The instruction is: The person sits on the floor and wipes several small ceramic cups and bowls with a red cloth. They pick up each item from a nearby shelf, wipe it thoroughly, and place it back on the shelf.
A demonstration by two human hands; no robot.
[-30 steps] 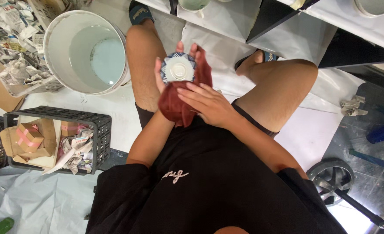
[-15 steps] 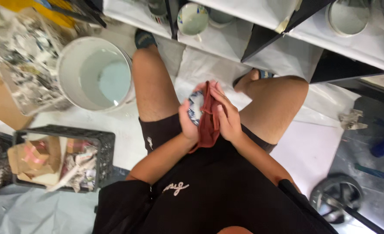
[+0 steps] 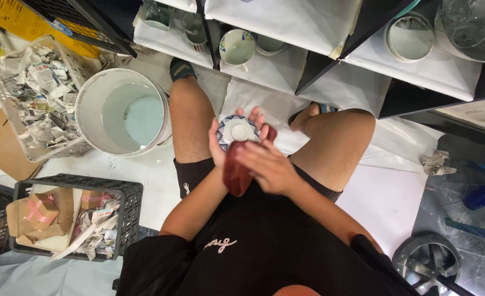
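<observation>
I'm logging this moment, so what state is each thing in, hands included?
Small dish: held up, underside showing.
Left hand: cradling the dish.
Right hand: pressed on the dark red cloth.
White bucket: upright, open, pale water low inside.
Black crate: holding cardboard and paper.
Wire basket: full of crumpled newspaper.
Cup: upright on shelf.

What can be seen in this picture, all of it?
Small dish: one, white with blue rim, in left palm.
Cloth: one, dark red, under the dish and right hand.
Bucket: one, white, on floor at left.
Basket of shredded paper: one, pale, far left.
Crate: one, black, holding cardboard and paper, lower left.
Cups: several, white, on paper-lined shelves above.
Blue tool: one, right edge.
Hands: left hand cradles dish; right hand on the cloth.
</observation>
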